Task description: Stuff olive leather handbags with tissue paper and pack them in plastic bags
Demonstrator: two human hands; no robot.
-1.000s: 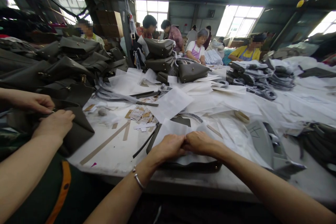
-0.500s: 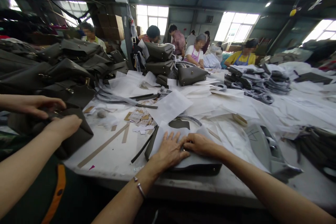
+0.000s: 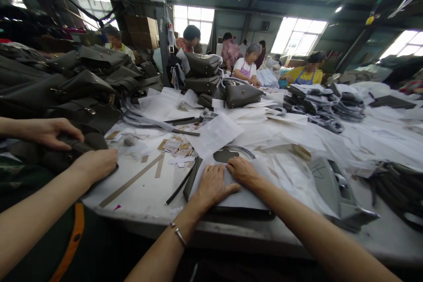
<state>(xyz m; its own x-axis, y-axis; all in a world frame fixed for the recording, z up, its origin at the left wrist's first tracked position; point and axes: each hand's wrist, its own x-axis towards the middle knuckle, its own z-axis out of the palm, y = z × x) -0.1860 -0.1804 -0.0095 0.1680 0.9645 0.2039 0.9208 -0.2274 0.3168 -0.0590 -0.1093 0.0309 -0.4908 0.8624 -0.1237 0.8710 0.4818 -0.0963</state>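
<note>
A dark grey-green bag (image 3: 191, 180) lies on the table before me with a white sheet (image 3: 256, 191) over it. My left hand (image 3: 213, 185) rests palm down on the sheet, fingers bent forward and thumb spread to the right. Close beside it, my right hand (image 3: 243, 170) has its fingers curled together at the sheet, near the dark part of the bag (image 3: 226, 155) that shows through a gap at the top. A curved, wrapped handle (image 3: 243, 150) stands out behind. A dark strap (image 3: 180, 185) lies at the bag's left side.
At the left, another person's hands (image 3: 89, 165) work on a dark bag (image 3: 95, 139). Bags are piled at the back left (image 3: 99, 59). Loose white sheets (image 3: 294, 130), paper tags (image 3: 178, 145) and a grey tape dispenser (image 3: 337, 189) lie about. People work across the table.
My right hand's fingers have moved slightly up and left on the sheet, and its wrist has drawn left. My left hand's fingers have come closer together. The neighbour's near hand has moved right.
</note>
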